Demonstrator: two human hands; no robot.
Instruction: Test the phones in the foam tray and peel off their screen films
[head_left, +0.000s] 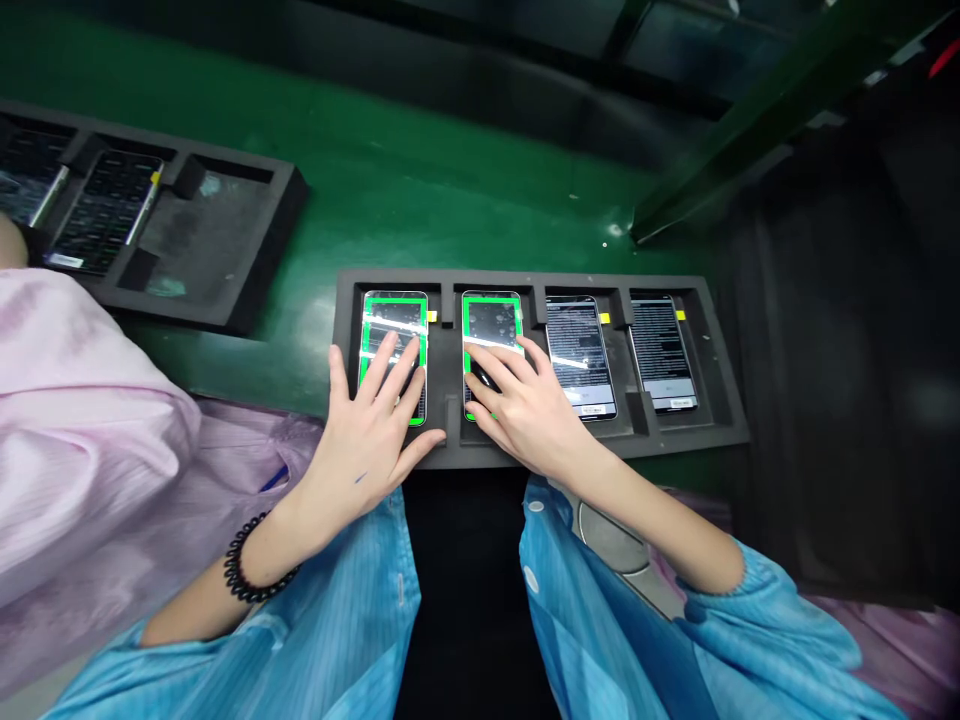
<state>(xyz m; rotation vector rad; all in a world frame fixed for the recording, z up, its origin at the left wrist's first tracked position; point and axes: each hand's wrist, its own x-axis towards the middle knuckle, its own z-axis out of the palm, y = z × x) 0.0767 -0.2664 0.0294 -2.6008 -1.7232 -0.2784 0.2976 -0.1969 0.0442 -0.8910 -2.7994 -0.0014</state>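
A black foam tray (442, 455) lies before me with several smartphones in its slots. My left hand (367, 420) spreads its fingers over the leftmost smartphone (394, 312), whose screen shows a green border. Over the second smartphone (491, 312), also green-bordered, is my right hand (525, 400), fingers extended across the lower screen. Whether the fingertips press the glass, I cannot tell. To the right, a third smartphone (577, 345) and a fourth smartphone (662, 345) show lines of text on dark screens. Small yellow stickers stand out near several phones' edges.
Another foam tray (262, 230) with dark-screened phones sits at the left on the green bench (420, 180). A co-worker's pink sleeve (82, 380) is close on my left. A green post (720, 140) slants across the upper right.
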